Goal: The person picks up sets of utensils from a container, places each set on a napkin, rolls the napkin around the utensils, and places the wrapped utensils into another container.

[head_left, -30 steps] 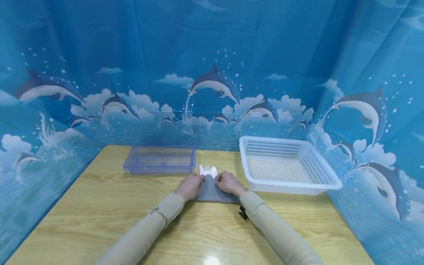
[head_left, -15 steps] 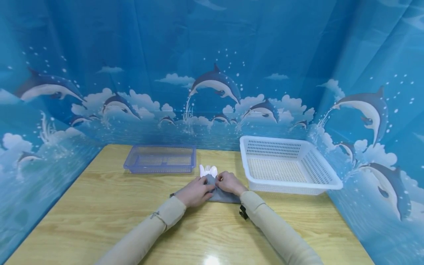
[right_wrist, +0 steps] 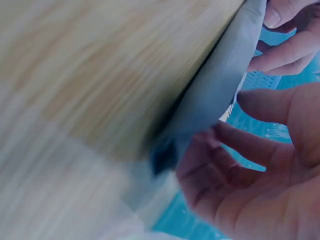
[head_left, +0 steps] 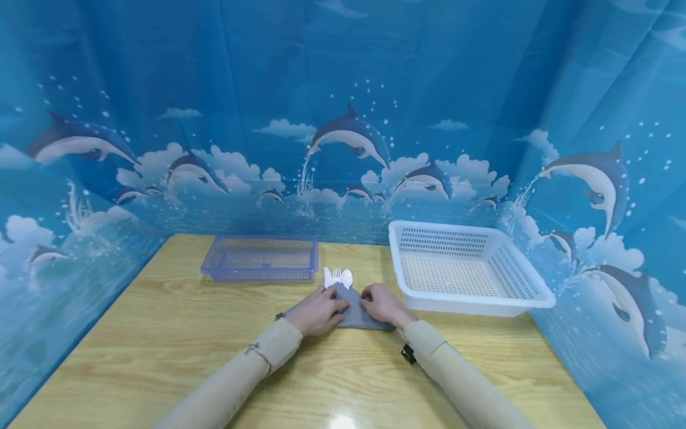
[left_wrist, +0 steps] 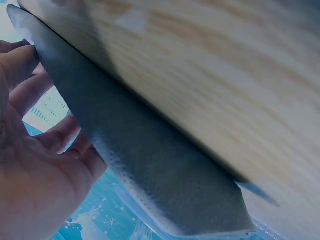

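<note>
- My left hand point(head_left: 317, 311) lies loosely spread over the grey cloth point(head_left: 356, 313), lower centre, probably steadying its fold.
- My right hand point(head_left: 383, 305) bends at its right side; whether pinching, I can't tell.
- Knife point(head_left: 327, 277), fork point(head_left: 336, 275), spoon point(head_left: 347, 279) protrude beyond, handles presumably covered.
- Purple basket point(head_left: 259, 276) left, white basket point(head_left: 477, 304) right.

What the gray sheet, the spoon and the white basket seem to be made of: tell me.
Gray sheet: matte fabric or soft paper; its lightly dimpled surface leaves that open.
Spoon: probably smooth plastic, judging by its uniform white, though it shows small.
White basket: most likely molded plastic, smooth, with regular slots in its walls.
</note>
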Motion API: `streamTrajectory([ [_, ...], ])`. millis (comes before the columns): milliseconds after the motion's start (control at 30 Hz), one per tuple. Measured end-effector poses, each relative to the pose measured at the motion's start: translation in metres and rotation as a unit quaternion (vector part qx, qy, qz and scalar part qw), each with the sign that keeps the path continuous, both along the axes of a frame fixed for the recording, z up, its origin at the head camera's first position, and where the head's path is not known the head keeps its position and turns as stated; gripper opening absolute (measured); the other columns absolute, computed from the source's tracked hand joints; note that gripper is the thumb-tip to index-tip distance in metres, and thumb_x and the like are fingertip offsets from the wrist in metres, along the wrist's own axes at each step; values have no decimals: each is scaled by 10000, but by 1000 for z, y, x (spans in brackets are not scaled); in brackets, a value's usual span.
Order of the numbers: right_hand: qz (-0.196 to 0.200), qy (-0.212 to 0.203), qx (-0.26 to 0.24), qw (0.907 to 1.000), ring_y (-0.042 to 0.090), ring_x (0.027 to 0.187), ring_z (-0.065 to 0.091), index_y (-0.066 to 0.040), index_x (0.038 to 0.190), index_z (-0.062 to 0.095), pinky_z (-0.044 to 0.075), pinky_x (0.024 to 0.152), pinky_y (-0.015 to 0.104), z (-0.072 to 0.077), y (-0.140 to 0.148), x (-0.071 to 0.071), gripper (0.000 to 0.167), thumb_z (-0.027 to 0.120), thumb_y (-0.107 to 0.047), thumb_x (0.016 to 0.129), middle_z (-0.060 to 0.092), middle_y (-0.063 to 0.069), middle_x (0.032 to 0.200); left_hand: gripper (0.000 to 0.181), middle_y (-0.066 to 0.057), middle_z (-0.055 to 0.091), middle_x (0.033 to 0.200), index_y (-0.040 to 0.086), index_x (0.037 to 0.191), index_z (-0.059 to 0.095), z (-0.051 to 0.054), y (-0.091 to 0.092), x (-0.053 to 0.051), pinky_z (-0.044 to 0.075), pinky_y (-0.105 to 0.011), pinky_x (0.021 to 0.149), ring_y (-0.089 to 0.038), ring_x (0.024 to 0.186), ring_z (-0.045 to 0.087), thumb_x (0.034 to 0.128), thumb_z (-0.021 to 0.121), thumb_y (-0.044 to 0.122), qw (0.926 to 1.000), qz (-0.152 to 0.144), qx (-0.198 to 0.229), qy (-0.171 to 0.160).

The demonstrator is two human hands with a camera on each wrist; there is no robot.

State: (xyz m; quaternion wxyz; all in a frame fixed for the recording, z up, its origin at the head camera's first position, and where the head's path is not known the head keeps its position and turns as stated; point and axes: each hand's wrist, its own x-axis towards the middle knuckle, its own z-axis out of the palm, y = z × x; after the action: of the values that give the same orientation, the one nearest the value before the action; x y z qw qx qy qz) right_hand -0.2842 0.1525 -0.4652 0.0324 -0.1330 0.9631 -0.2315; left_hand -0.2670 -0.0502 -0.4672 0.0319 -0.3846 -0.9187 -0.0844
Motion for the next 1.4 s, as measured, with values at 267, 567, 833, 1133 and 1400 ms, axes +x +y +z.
streamTrajectory([
  [267,82,18,1182,9930,235,815,568,18,1033,656,507,698,395,3,14,21,435,698,-389,887,623,135,932,338,-125,582,1209,160,1285,652,-1,-1,-2,462,-411,969,-248,1082,543,980,594,293,9998,129,4,-128],
  [567,45,-472,1408,9889,222,739,568,-8,1040,581,504,628,388,5,13,24,536,688,-503,865,608,115,896,340,-119,586,1186,152,1280,656,-3,1,-2,446,-427,1004,-240,1074,540,976,597,294,9998,139,-53,-144],
  [833,37,-696,1146,9910,174,720,549,-80,895,606,474,613,331,6,12,19,388,723,-447,848,610,35,829,342,-102,587,1142,151,1279,656,-4,2,-5,420,-421,1013,-208,1046,528,976,598,297,9999,84,-106,-72],
  [1133,-151,-1036,884,9906,180,675,528,-56,985,604,429,575,308,5,14,13,480,751,-478,811,602,39,806,343,-96,588,1154,152,1286,651,-3,3,-4,398,-440,1051,-205,1057,529,982,590,300,9998,67,-188,-86],
  [1400,-263,-1552,-525,9861,140,545,515,-56,872,669,449,484,272,1,15,9,296,769,-329,816,599,29,697,344,-110,589,1137,133,1277,656,0,2,-2,408,-454,1040,-214,1035,535,969,611,280,10000,-38,-33,-33],
])
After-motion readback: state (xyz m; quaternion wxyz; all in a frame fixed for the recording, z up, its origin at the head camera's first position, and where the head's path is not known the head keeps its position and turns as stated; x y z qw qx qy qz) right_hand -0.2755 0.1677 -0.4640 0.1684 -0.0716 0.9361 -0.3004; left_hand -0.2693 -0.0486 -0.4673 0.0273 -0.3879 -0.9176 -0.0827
